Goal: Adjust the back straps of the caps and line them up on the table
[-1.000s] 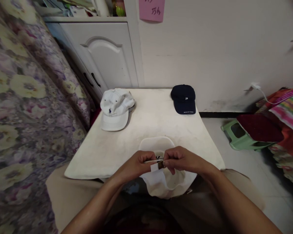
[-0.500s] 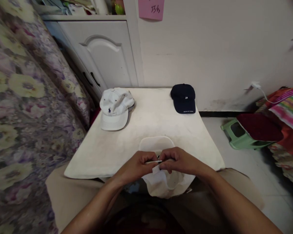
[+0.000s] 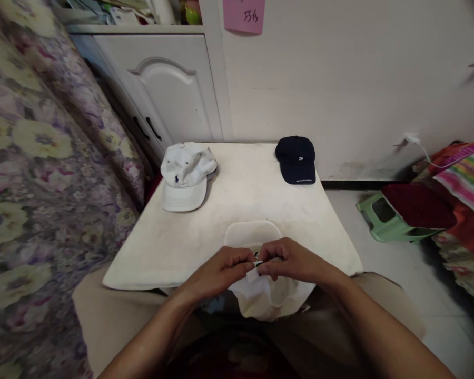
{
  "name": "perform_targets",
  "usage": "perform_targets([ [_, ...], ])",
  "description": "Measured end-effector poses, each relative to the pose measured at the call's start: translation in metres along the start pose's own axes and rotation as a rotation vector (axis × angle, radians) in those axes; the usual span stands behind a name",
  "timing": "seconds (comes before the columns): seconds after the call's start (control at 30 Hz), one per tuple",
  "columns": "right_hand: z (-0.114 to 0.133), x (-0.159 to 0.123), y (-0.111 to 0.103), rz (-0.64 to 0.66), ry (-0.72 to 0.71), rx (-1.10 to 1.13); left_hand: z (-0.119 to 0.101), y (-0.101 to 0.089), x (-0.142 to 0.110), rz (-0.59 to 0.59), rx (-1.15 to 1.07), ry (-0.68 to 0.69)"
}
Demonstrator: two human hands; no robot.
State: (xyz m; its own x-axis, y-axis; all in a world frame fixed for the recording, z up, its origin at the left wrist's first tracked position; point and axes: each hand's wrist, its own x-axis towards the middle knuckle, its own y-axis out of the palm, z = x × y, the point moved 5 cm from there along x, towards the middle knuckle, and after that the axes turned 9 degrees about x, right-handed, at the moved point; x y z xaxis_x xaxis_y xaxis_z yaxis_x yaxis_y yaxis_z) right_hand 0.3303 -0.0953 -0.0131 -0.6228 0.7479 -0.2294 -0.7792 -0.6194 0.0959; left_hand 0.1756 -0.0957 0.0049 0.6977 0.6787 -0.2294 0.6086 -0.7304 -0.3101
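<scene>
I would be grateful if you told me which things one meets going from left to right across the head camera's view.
Floral curtain → pale cap with a small dark emblem → cream cap nearest the camera → green stool with a dark red top.

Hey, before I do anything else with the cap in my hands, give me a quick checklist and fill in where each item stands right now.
1. Left hand gripping the near white cap: ok, thumb and fingers pinched at the small white tab.
2. Right hand gripping too: ok, fingertips pinched beside the left ones.
3. Tab fastened: cannot tell, fingers cover the join.
4. Brim pointing away from you: ok.
5. Navy cap clear of the hands: ok, at the table's far right.
6. Pale cap with the dark logo clear of the hands: ok, at the left.
</scene>
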Motion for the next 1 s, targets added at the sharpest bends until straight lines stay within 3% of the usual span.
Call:
perform_targets([
  [0.53,0.002,0.002,0.001,-0.003,-0.022,0.048,-0.007,-0.003,-0.002,-0.062,-0.033,-0.012],
  [0.83,0.005,0.001,-0.004,0.022,-0.044,-0.030,0.006,-0.002,0.002,-0.050,-0.034,-0.025],
  [1.0,0.006,0.000,-0.007,0.067,-0.044,0.054,0.012,-0.007,0.001,-0.031,-0.086,-0.031],
])
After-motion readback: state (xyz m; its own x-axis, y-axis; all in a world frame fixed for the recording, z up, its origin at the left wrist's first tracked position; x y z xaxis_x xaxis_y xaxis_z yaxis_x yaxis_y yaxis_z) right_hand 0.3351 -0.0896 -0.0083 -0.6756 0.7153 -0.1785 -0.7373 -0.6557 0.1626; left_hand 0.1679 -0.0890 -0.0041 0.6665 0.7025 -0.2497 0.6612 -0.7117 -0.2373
